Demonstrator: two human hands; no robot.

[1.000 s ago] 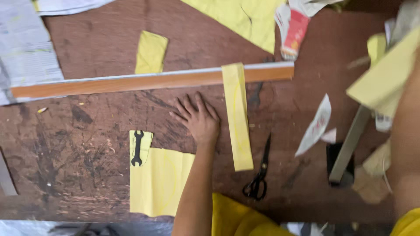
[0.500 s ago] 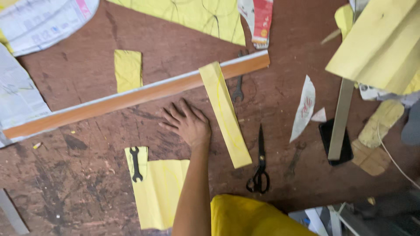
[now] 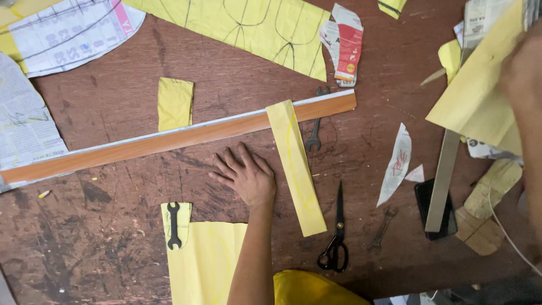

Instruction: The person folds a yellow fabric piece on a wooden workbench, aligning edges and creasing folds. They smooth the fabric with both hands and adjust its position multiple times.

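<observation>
While your left hand rests flat on the scarred brown table, palm down with the fingers spread and nothing grasped, the things around it lie as follows. Just beyond the fingertips, the long wooden straightedge runs slantwise across the table, not quite touched by the hand. Nearer you than the hand, beside your forearm, lies a large yellow sheet weighted at its corner by a black spanner. Just to the right of the hand, the yellow paper strip lies with its far end over the straightedge, close to your thumb side but apart from it. Farther right lie the black scissors, blades pointing away from you. Beyond the straightedge sits a small yellow rectangle. Your right hand shows blurred at the right edge, well apart from the left, against a tan paper piece; whether it grips that piece you cannot tell.
</observation>
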